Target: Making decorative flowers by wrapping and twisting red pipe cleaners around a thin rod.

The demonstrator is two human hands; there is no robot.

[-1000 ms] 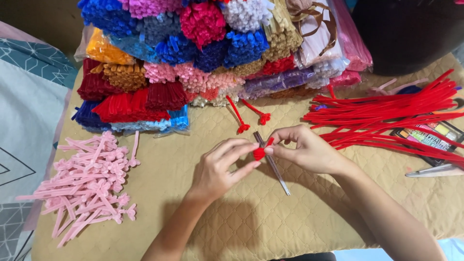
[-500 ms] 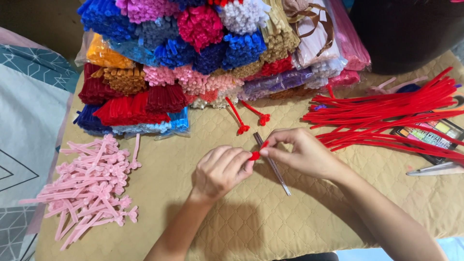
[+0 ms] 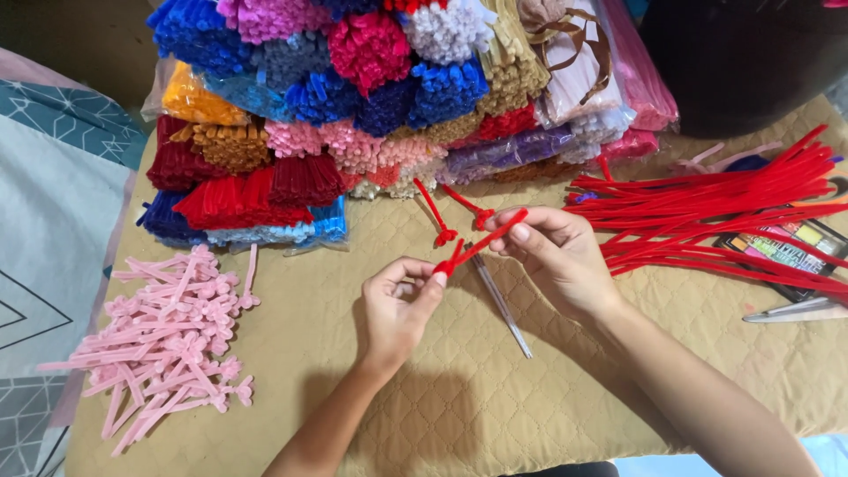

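Note:
A red pipe cleaner (image 3: 477, 245) with a small loop at its lower end is held between both hands above the quilted tan mat (image 3: 459, 397). My left hand (image 3: 399, 305) pinches the looped end between thumb and forefinger. My right hand (image 3: 552, 252) grips the upper straight end with its fingertips. A thin metal rod (image 3: 502, 305) lies on the mat just under the hands. Two finished red looped pieces (image 3: 455, 214) lie just beyond them.
A pile of pink looped pieces (image 3: 168, 340) lies at the left. Bundles of coloured pipe cleaners (image 3: 353, 97) are stacked at the back. Loose straight red pipe cleaners (image 3: 715, 216) spread out at the right, by a flat multicoloured box (image 3: 782, 247) and scissors (image 3: 795, 309).
The hands have drawn apart; the red piece, earlier bunched between the fingertips, is now stretched out straight between them, its loop at my left hand.

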